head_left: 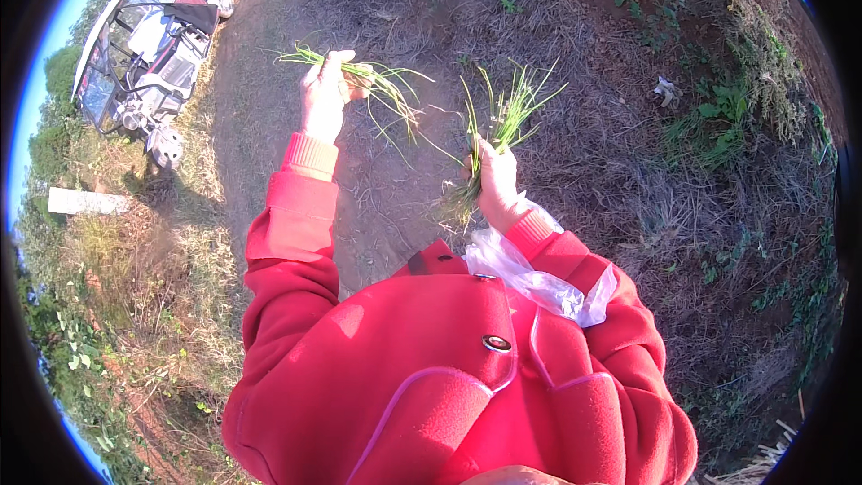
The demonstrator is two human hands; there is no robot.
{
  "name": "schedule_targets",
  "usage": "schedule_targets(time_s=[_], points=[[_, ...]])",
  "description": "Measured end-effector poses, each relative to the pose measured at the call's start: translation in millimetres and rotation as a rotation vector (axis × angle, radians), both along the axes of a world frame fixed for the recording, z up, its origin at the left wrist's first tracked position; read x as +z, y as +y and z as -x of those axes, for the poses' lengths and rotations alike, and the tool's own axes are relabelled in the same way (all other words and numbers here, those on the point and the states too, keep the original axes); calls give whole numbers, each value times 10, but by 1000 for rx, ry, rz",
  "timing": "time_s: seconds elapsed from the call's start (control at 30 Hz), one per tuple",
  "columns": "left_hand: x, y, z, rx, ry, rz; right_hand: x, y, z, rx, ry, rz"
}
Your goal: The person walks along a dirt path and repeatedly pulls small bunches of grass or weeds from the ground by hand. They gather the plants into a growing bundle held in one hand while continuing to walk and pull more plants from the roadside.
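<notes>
My left hand (329,94) is closed round a thin bunch of long green stalks (388,90), raised out in front of me on the left. Their blades stick out on both sides of the fist, and some droop to the right. In my right hand (496,178) is a thicker bunch of grassy green stalks (514,108), blades upward. Paler, tangled ends of that bunch (462,198) hang below the fist. A clear plastic bag (539,280) dangles at my right wrist against the red coat (404,341). The two bunches are apart.
A three-wheeled vehicle with a canopy (148,63) stands at the far left beside a dirt path (269,63). A white post (88,202) lies or stands in dry grass nearby. To the right are dry straw, green weeds (718,112) and a white scrap (666,91).
</notes>
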State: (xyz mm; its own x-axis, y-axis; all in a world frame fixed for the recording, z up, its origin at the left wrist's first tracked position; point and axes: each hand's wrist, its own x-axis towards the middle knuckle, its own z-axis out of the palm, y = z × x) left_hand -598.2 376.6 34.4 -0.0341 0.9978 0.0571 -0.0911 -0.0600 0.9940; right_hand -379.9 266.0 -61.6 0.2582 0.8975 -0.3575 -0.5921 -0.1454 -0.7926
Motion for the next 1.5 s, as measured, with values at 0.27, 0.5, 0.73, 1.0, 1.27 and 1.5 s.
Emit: schedule_targets(time_s=[0.27,0.5,0.73,1.0,1.27,1.5], points=[[150,-54,115,-106,147,10,136,-28,23,39,-83,13],[-14,-246,-407,-561,432,86,263,-104,87,51,-106,-127],[-154,-292,-959,-631,575,-303,298,-260,-3,360,-35,-163],[-69,-353,-1362,-667,437,-99,339,-640,-441,120,-71,-170],[184,-832,-1972,-482,187,-571,129,-1413,-1010,-373,-28,-35],[309,-1470,-2242,-728,-277,107,313,-2134,-1136,-377,129,12]])
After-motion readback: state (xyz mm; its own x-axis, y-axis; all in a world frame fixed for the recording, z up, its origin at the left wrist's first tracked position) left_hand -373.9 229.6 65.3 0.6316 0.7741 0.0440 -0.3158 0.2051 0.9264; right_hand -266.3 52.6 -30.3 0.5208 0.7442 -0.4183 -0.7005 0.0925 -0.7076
